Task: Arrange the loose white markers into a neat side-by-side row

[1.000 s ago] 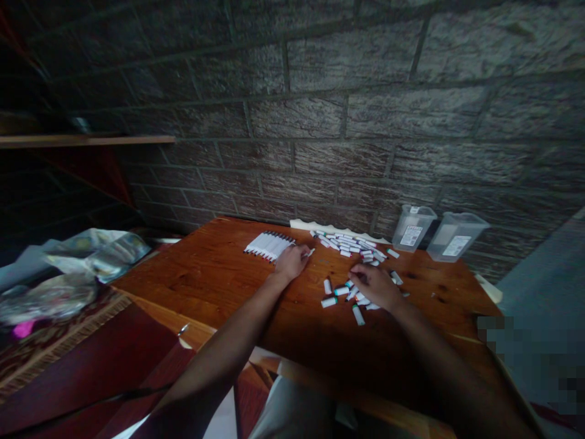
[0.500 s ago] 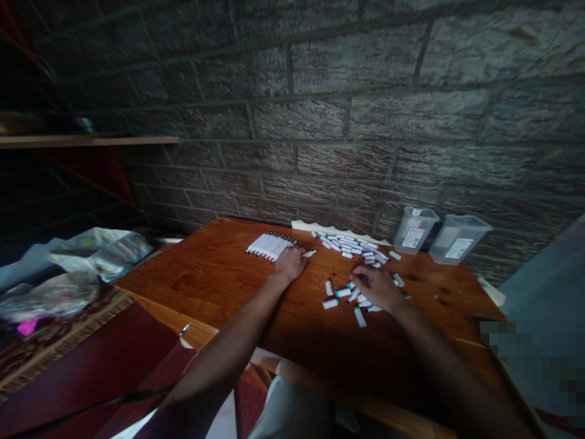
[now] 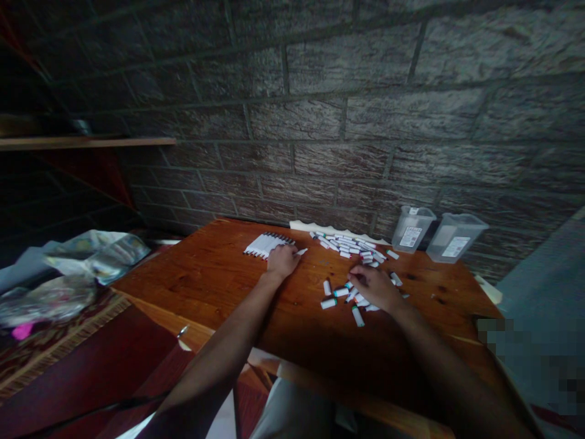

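Head view, left hand (image 3: 282,261) half-hiding held marker (image 3: 302,251), right grip (image 3: 375,285) unclear

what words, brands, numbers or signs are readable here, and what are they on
None can be read.
Left label on a clear container: too small and blurred.
Right label on the other container: same.
Row of pens, far pen pile: no legible marks.
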The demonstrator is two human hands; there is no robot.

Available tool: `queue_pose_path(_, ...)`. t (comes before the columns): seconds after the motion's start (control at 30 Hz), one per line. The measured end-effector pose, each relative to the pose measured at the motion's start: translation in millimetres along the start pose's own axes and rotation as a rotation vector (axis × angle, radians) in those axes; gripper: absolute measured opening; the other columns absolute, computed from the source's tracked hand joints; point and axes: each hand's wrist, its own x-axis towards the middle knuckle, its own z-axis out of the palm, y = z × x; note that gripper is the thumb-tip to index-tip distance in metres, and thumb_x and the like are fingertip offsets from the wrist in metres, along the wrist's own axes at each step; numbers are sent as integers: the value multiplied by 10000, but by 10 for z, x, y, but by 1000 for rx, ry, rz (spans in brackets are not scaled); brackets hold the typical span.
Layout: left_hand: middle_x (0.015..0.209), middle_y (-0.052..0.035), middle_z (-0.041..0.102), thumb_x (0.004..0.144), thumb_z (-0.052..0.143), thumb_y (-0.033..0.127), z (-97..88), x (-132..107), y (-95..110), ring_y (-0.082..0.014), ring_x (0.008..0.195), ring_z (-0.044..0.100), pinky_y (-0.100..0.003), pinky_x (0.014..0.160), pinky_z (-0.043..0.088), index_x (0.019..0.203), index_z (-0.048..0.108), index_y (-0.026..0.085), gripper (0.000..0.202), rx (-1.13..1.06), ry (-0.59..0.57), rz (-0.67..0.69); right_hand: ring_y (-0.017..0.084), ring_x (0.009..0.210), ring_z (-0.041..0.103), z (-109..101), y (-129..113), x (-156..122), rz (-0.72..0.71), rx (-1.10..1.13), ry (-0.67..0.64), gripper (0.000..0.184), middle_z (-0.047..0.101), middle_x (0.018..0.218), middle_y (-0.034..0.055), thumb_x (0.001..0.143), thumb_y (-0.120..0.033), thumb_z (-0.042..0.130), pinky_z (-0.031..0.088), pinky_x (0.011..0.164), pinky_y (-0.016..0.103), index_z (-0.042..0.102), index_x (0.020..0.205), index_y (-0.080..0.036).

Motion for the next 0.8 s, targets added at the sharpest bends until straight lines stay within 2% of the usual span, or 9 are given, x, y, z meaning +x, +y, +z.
queue_pose_path(0.13,1063,-54,725,875,521,310,-41,-8,-5,-235,1034,633,-324,910,474,997,748,270,261,27,8,-6,169,723,652,12,15,7,-9,-7,-3,284,727,824,39,884,-367,457,467,679,278,692,877,-208)
queue_pose_path(0.27,1040,-79,727,870,528,343,-69,-14,-18,-262,1013,643,-352,892,478,971,753,252,263,34,12,-49,171,754,661,6,3,3,-10,-10,-5,283,731,852,44,895,-363,451,474,705,275,686,883,-208)
queue_pose_path(0.53,1007,-100,729,870,501,286,-9,27,-67,-260,991,663,-372,901,469,1010,698,224,250,30,63,-129,173,766,657,14,10,6,-4,-28,-16,275,723,856,39,894,-363,456,466,709,275,683,888,-209)
queue_pose_path(0.8,1055,-95,722,845,555,389,-87,-9,-49,-266,1011,663,-348,870,490,1018,677,231,264,-9,-5,-171,171,740,653,9,-8,-2,1,0,-16,284,716,807,30,888,-378,459,462,708,276,690,886,-212)
